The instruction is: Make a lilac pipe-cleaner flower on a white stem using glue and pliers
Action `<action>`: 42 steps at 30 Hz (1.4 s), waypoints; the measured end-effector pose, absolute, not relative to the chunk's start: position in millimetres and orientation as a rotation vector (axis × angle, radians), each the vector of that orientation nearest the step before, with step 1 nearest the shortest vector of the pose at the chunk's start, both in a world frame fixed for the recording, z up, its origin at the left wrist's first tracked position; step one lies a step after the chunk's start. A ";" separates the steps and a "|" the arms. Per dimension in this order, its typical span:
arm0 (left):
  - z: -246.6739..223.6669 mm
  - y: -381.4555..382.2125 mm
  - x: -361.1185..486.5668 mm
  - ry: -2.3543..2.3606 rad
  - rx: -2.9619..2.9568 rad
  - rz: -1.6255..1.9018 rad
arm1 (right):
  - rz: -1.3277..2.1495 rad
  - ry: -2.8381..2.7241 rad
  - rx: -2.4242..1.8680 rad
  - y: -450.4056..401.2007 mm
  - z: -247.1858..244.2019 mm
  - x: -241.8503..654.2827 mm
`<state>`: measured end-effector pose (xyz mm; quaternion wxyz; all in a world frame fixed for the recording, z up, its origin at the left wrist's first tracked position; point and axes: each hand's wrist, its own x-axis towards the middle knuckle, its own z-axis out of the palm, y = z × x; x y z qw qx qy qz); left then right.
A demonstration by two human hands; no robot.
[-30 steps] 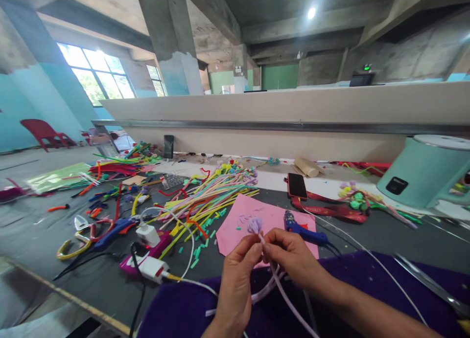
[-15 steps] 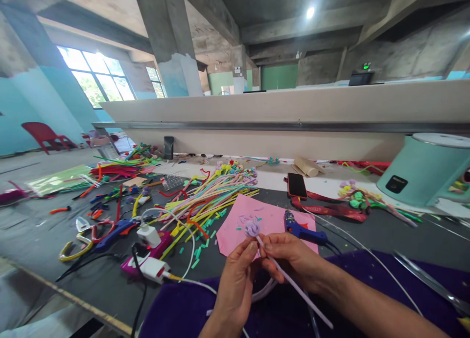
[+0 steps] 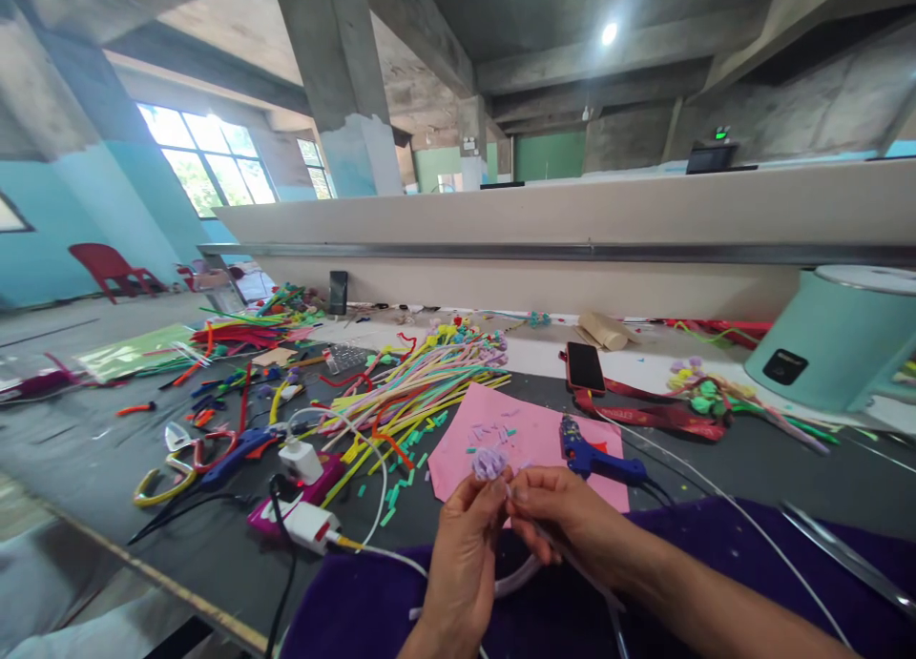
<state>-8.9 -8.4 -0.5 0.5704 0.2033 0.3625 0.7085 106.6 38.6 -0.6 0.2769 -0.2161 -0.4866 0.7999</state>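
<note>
A lavender pipe-cleaner flower (image 3: pixel 489 463) shows above my fingertips, over the near edge of a pink sheet (image 3: pixel 458 430). My left hand (image 3: pixel 465 545) pinches it just under its curled head. My right hand (image 3: pixel 562 511) is closed on the lavender stem beside it, fingers bent; most of the stem lies hidden behind this hand. Small lavender and green clippings (image 3: pixel 501 434) are scattered on the pink sheet. To the right of my hands, a blue glue gun (image 3: pixel 605 462) rests on that sheet.
Bundled pipe-cleaner flowers (image 3: pixel 422 378) lie left of centre, near scissors (image 3: pixel 168 473) and a power strip (image 3: pixel 301 516) with plugs and cables. A phone (image 3: pixel 585 366) with a red lanyard, a mint-green kettle (image 3: pixel 834 344) and metal tweezers (image 3: pixel 848 554) are on the right.
The flower head has tipped lower and nearer to me. My right hand has turned, and the stem that stuck out to the lower right is now mostly hidden. The view has shifted slightly left.
</note>
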 end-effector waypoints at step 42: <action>5.6 -12.1 -12.9 1.001 0.822 1.579 | 2.175 -1.020 -0.497 47.6 9.5 113.1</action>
